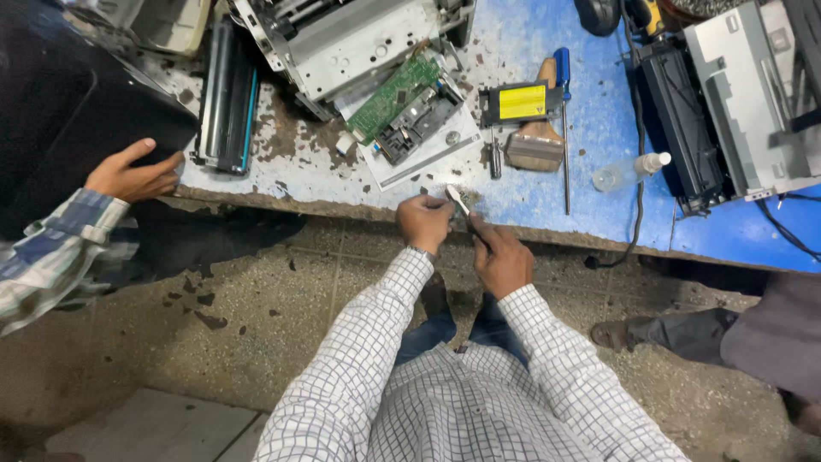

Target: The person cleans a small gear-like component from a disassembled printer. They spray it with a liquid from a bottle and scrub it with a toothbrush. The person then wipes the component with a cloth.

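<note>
My left hand (422, 222) and my right hand (501, 255) meet at the front edge of the worn blue table (530, 201). Together they pinch a small whitish strip-like part (457, 199) that sticks up between them. Both arms wear white checked sleeves. Just beyond the hands lie a green circuit board (393, 97) on a white plate, and a black unit with a yellow label (522, 103).
An opened grey printer body (351, 43) and a black toner cartridge (227, 98) lie at the back left. A brush (536, 145), a blue-handled screwdriver (564, 120), a small clear bottle (629, 171) and another dismantled printer (735, 103) are on the right. Another person's hand (132, 174) rests at the left; someone's foot (620, 334) is on the right.
</note>
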